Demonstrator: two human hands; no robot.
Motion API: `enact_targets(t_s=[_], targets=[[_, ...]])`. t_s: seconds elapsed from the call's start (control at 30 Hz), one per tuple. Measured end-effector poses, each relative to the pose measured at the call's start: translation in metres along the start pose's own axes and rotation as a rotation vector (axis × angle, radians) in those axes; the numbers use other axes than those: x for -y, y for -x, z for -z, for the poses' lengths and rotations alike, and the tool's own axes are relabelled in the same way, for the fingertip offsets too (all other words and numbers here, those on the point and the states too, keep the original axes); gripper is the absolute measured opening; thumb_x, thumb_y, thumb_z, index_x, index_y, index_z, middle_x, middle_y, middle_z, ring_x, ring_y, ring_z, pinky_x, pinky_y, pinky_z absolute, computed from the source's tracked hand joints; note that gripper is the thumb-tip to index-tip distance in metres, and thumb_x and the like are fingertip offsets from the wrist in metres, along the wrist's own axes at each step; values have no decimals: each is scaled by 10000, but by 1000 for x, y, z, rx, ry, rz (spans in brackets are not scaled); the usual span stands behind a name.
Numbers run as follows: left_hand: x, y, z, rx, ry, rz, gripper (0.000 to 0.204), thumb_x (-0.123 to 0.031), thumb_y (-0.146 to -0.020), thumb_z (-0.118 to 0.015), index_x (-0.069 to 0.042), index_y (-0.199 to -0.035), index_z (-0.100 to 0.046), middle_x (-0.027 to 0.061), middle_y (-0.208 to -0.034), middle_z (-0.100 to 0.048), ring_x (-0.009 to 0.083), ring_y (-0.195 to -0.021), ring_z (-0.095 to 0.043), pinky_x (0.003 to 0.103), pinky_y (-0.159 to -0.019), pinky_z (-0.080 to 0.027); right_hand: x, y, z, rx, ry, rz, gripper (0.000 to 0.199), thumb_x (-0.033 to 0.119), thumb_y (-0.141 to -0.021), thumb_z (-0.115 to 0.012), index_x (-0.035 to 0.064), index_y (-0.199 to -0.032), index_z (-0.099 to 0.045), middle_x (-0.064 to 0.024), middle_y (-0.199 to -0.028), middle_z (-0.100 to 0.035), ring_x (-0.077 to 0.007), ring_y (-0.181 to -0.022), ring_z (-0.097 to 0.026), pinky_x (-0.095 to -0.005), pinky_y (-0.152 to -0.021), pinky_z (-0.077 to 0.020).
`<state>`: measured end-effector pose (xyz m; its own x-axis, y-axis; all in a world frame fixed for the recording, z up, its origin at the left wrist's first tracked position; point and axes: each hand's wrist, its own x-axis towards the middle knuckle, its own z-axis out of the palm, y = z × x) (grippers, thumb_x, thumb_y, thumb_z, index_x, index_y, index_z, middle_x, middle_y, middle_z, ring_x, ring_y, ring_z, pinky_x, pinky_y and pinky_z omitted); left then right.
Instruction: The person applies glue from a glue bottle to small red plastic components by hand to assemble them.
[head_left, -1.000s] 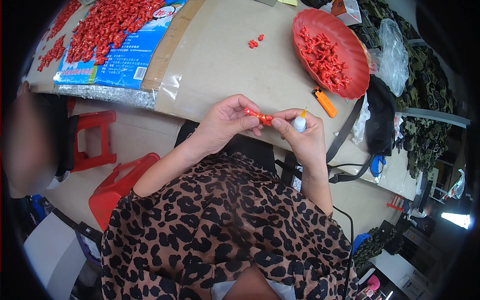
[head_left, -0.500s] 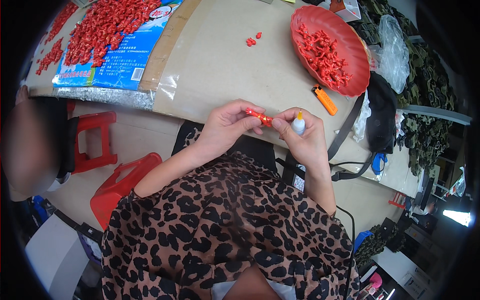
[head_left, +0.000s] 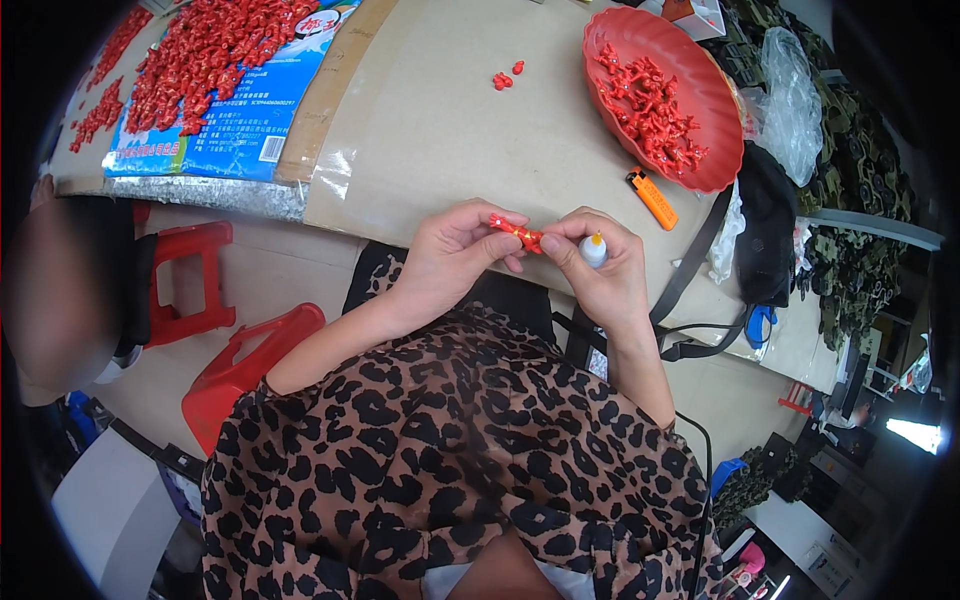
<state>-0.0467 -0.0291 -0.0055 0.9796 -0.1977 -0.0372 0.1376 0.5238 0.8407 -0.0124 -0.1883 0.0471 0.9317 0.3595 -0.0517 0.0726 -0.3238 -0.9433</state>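
Between my two hands, just off the table's near edge, is a small glossy red figurine (head_left: 515, 233) with gold marks. My left hand (head_left: 450, 255) is closed, pinching its left end between thumb and fingers. The thumb and forefinger of my right hand (head_left: 612, 275) grip its right end. Tucked in that same hand is a small white squeeze bottle (head_left: 594, 252) with a yellow tip, tilted upward; the fingers hide its lower part. The figurine's exact shape is partly covered by my fingertips.
A red scalloped bowl (head_left: 715, 120) of red pieces stands at the right, with an orange lighter (head_left: 653, 199) near it. Loose red pieces (head_left: 503, 80) lie mid-table. A large red pile (head_left: 215, 60) covers a blue sheet (head_left: 240, 150) at left. Red stools (head_left: 225, 370) and another person are at left.
The squeeze bottle has tipped in my right hand, so its yellow tip sits lower and points more toward the camera. Both hands still hold the figurine in nearly the same place.
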Motion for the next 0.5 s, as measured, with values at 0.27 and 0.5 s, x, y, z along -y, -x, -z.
enact_targets(t_s=[0.27, 0.5], targets=[[0, -2, -4, -79, -48, 38, 150, 12, -808, -501, 43, -950, -535, 79, -794, -563, 123, -678, -564, 216, -643, -467, -11, -4, 0, 46, -52, -5, 44, 23, -726, -603, 0, -706, -572, -45, -672, -553, -107, -650, -505, -227, -605, -387], [2, -3, -6, -111, -74, 7, 128, 19, -805, -502, 44, -926, -534, 82, -795, -562, 130, -668, -570, 221, -632, -475, -14, -4, -2, 50, -163, -65, 47, 17, -749, -589, -2, -713, -566, -21, -682, -558, -62, -649, -489, -199, -590, -389]])
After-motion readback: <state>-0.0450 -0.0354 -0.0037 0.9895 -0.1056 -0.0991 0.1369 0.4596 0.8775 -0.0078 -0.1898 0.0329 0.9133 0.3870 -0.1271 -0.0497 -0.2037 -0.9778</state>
